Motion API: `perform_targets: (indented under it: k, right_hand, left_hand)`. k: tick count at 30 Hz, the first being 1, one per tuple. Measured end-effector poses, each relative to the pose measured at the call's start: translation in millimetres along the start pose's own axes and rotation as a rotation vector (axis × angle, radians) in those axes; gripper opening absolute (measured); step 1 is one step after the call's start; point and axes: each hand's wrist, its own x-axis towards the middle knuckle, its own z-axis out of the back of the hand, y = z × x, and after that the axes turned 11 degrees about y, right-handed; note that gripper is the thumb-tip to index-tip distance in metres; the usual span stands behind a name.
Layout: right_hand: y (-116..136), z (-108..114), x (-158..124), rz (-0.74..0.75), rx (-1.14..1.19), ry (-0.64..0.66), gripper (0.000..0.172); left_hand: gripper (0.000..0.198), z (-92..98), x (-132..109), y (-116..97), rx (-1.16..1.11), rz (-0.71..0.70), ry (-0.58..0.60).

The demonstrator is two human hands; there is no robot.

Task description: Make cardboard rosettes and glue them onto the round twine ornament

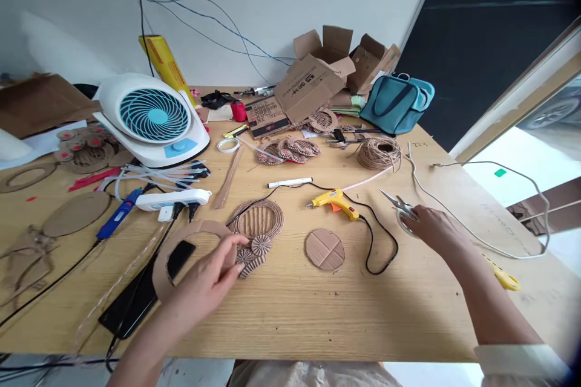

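Observation:
My left hand [216, 269] reaches in from the lower left, thumb and fingers closed on a corrugated cardboard rosette [245, 256] at the edge of a small cluster. Another rosette [261, 245] sits beside the fingertips, against a round twine-wrapped cardboard ring [258, 217]. Partly under my left wrist lies a flat cardboard ring [164, 266]. On the right, my right hand [429, 225] grips the handles of scissors [399, 202], whose blades point up and left. A roll of tape [405, 224] lies by those handles. Between my hands rests a cardboard disc [325, 249].
A yellow glue gun [336, 201] with a looping black cord lies mid-table, near a white marker [290, 182]. Behind are a twine ball [379, 153], cardboard boxes [313, 87] and a teal bag [398, 104]. Left stand a fan [154, 118], power strip [175, 198] and black phone-like slab [131, 308].

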Motion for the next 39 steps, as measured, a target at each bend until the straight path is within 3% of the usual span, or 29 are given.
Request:
perform_targets:
  k: [4,7,10,13,15,17,18,21,24,27,31,39]
  right_hand:
    - [24.4,-11.2,22.5,0.027,-0.028,-0.008,0.036]
    - [35.3,-17.5,34.4,0.039,-0.027,-0.036,0.041]
    - [34.4,-17.1,30.3,0.044,-0.016,-0.095,0.042]
    - [38.7,-18.3,3.1,0.073,-0.007,-0.183,0.04]
    - [54.8,-25.5,-23.9,0.175,0.035,-0.202,0.038]
    - [81.2,-38.2,-49.9,0.452,0.229,-0.109,0.041]
    - [96.2,-45.5,-60.4,0.512,0.315,-0.057,0.046]
    - [133.8,-64.1,-78.3,0.502,0.361,-0.027,0.062]
    - [146.2,-69.2,-84.3,0.494,0.428,0.013,0.043]
    - [132.8,-62.1,-87.0,0.521,0.529,0.075,0.021]
    - [82.8,-41.7,-72.0,0.447,0.688,0.087,0.028]
    - [-49.1,28.0,39.7,-0.057,0.748,-0.257,0.044]
  left_hand:
    - [0.049,-45.3,-15.5,-27.1,0.136,-0.112,0.068]
    - [0.066,-70.5,-22.2,-53.7,0.197,-0.244,0.223]
    - [0.073,-82.5,-21.0,-69.4,0.29,-0.261,0.375]
    - [0.082,-88.1,-15.3,-71.0,0.408,-0.208,0.447]
    - [0.088,-92.3,-12.4,-68.6,0.454,-0.211,0.433]
    - [0.092,-99.0,-10.9,-66.9,0.504,-0.225,0.373]
    - [0.092,-103.6,-10.6,-66.7,0.537,-0.233,0.33]
    - [0.089,-121.2,-10.7,-66.3,0.651,-0.265,0.159]
    - [0.091,-138.4,-11.1,-62.2,0.743,-0.309,0.061]
    - [0.093,-147.8,-9.3,-54.7,0.803,-0.342,-0.016]
    - [0.09,-149.8,1.0,-51.4,0.858,-0.382,-0.108]
    - [0.073,-153.6,47.6,-59.0,0.852,-0.406,-0.16]
